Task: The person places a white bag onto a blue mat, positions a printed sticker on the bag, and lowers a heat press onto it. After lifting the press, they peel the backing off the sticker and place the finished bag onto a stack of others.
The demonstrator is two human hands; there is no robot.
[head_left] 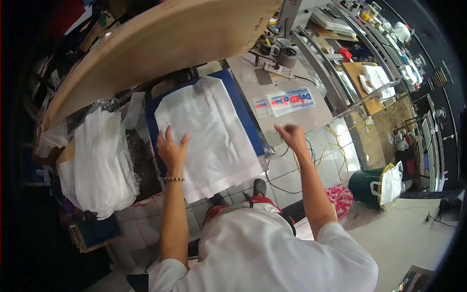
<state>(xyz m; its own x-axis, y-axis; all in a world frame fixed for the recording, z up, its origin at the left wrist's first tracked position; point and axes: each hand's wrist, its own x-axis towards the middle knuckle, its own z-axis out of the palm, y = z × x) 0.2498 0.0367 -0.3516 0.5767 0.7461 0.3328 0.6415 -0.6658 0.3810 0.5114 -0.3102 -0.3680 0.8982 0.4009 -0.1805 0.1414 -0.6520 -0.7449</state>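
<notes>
A white fabric piece [209,131] lies spread over a blue board [243,114], its lower end hanging past the board's edge. My left hand [172,148], with a beaded bracelet at the wrist, rests on the left side of the fabric with its fingers apart. Off to the right of the board, my right hand [293,135] is in the air by the edge of a light side table [265,129]; its fingers are curled, and what they hold, if anything, is too small to make out. Just above this hand lie printed clear sheets [291,102] with red and blue lettering.
A pile of white fabric pieces [99,160] lies at the left. A large wooden panel [160,44] spans the top. A power strip [278,69] and cups [288,56] stand at the back of the side table. Cables cross the floor near a green bin [365,187].
</notes>
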